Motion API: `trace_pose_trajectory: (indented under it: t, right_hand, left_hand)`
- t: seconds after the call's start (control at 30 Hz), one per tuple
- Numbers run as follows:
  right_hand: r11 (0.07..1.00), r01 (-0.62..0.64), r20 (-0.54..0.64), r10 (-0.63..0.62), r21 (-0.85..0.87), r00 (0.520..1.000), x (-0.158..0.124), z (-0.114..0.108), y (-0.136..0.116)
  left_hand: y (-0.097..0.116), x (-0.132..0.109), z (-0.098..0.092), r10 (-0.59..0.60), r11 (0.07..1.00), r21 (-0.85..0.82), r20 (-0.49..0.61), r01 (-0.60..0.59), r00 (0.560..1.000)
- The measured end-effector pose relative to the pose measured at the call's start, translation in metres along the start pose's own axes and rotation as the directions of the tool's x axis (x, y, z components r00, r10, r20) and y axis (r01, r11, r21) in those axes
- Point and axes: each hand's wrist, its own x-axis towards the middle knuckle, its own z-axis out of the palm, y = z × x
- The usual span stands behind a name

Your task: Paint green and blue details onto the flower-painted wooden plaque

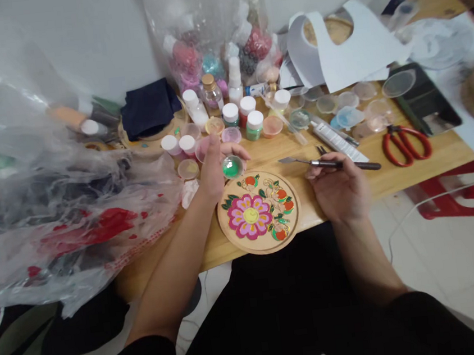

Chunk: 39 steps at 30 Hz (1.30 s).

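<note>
Pointing left, the palette knife lies crosswise in the right hand.

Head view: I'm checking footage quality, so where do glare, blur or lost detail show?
Head view: small glints on the green liquid, sheen on the red-printed plastic bag; head view: print on the white tube too soft to read; head view: black shirt mostly hides its folds.

1 knife, 1 ptd. board, 1 pr. pliers
</note>
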Motion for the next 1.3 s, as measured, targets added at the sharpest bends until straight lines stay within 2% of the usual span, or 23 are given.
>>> trace_pose_trajectory:
  t: [0.3, 0.5, 0.67, 0.9, 1.1, 1.3]
  right_hand:
    - [0.998, 0.015, 0.019, -0.014, -0.068, 1.000, -0.001, 0.003, 0.001]
    - [1.000, 0.000, 0.022, 0.001, -0.021, 1.000, -0.002, 0.005, 0.001]
    - [1.000, -0.001, 0.043, 0.002, -0.011, 0.999, -0.003, 0.004, 0.002]
    - [0.999, 0.012, 0.063, -0.015, 0.043, 0.998, -0.004, 0.004, 0.003]
    - [0.996, 0.031, 0.078, -0.038, 0.088, 0.996, -0.002, 0.003, 0.006]
    - [0.996, 0.026, 0.077, -0.033, 0.086, 0.996, -0.003, 0.003, 0.006]
  left_hand:
    - [0.006, -0.003, 0.004, 0.010, 0.999, 0.032, 0.026, -0.011, 1.000]
    - [0.011, -0.006, 0.010, -0.032, 0.999, 0.034, -0.060, 0.034, 0.998]
    - [0.009, -0.006, 0.010, -0.011, 0.999, 0.048, -0.076, 0.015, 0.997]
    - [0.002, -0.003, 0.002, 0.056, 0.996, 0.065, -0.028, -0.054, 0.998]
    - [-0.005, 0.001, -0.002, 0.124, 0.992, 0.016, 0.059, -0.125, 0.991]
    - [-0.004, 0.001, -0.001, 0.110, 0.994, -0.030, 0.076, -0.107, 0.991]
